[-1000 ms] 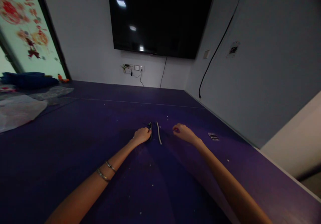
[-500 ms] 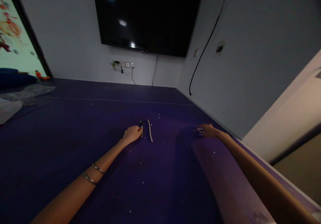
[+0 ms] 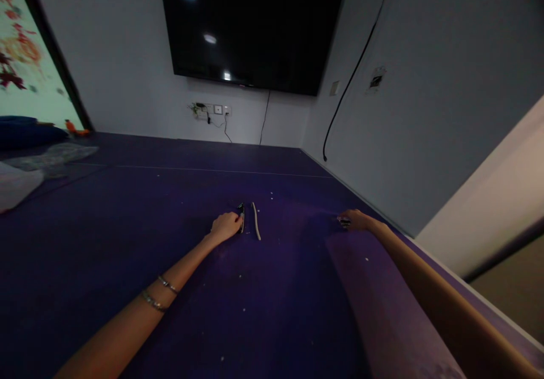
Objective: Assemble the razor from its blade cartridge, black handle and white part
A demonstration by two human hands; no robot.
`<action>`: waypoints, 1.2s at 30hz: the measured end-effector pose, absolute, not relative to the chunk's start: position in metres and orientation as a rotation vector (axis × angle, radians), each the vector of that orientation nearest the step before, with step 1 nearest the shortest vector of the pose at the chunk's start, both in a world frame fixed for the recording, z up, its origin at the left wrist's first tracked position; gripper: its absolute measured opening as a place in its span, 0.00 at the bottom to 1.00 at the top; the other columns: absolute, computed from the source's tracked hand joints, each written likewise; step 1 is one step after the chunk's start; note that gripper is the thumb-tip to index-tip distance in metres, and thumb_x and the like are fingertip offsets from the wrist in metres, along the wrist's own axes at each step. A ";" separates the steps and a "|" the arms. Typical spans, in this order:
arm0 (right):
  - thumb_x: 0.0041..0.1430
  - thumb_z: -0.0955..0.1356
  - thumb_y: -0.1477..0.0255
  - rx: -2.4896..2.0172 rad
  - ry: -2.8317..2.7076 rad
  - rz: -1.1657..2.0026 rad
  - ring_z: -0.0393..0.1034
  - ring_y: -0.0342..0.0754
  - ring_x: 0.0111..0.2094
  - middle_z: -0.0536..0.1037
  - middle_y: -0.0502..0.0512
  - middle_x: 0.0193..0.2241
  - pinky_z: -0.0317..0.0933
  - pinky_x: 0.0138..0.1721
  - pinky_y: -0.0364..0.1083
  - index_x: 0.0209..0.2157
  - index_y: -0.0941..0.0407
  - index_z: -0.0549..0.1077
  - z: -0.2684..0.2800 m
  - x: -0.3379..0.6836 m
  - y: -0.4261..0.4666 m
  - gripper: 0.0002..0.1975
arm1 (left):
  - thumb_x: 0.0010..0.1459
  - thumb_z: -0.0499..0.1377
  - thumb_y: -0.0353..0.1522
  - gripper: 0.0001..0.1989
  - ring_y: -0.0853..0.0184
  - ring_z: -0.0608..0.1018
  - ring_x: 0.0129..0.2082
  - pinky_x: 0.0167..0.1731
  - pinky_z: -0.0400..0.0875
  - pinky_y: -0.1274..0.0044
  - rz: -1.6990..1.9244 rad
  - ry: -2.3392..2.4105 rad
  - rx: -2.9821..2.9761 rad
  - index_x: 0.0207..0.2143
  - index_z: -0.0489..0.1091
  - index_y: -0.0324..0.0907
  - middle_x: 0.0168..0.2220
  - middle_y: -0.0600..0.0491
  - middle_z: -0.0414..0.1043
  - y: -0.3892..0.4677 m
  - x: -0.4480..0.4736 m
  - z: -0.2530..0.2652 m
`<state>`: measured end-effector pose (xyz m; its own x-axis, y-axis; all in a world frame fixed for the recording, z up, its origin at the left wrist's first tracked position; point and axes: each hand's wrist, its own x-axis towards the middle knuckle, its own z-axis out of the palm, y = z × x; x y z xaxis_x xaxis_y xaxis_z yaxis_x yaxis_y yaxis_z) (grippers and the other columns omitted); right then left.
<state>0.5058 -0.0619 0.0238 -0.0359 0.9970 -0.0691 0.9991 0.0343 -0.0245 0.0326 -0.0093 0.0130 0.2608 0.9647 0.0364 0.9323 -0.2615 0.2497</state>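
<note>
My left hand [image 3: 226, 226] is closed around a slim, dark object [image 3: 242, 217] with a pale edge, held just above or on the purple surface [image 3: 272, 288]; I cannot make out its kind. Close by on the right lies a thin, whitish, slightly curved strip [image 3: 255, 221], like a short piece of cable, untouched by either hand. Farther right, near the wall, my right hand [image 3: 355, 220] has its fingers bent round a small dark and silvery thing [image 3: 344, 221], too small to name.
Small white bits [image 3: 272, 196] are scattered over the surface. Crumpled clear plastic [image 3: 59, 155] lies at the far left. A black cable [image 3: 348, 87] hangs down the right wall. A large screen [image 3: 255, 28] hangs above wall sockets [image 3: 215, 110].
The whole view has shifted very slightly. Both hands stay in nearly the same places with the same grips, and the whitish strip has not moved.
</note>
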 end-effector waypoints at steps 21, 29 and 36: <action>0.39 0.68 0.75 1.702 2.839 -0.435 0.66 0.52 0.46 0.72 0.59 0.46 0.57 0.48 0.45 0.48 0.58 0.70 0.045 0.285 0.004 0.28 | 0.59 0.42 0.41 0.22 0.59 0.76 0.37 0.34 0.67 0.73 0.288 1.804 2.366 0.35 0.73 0.41 0.37 0.45 0.74 -0.014 0.036 0.011; 0.40 0.67 0.74 1.670 2.765 -0.466 0.66 0.52 0.45 0.73 0.58 0.44 0.59 0.46 0.45 0.48 0.58 0.70 0.035 0.264 0.011 0.28 | 0.59 0.42 0.41 0.22 0.60 0.76 0.37 0.35 0.67 0.72 0.304 1.798 2.372 0.37 0.73 0.42 0.37 0.45 0.74 -0.012 0.036 0.007; 0.39 0.68 0.74 1.690 2.746 -0.470 0.67 0.51 0.44 0.72 0.58 0.45 0.59 0.45 0.44 0.47 0.58 0.71 0.033 0.263 0.011 0.28 | 0.59 0.42 0.40 0.21 0.59 0.76 0.38 0.35 0.67 0.72 0.294 1.806 2.374 0.36 0.73 0.41 0.37 0.45 0.74 -0.014 0.037 0.010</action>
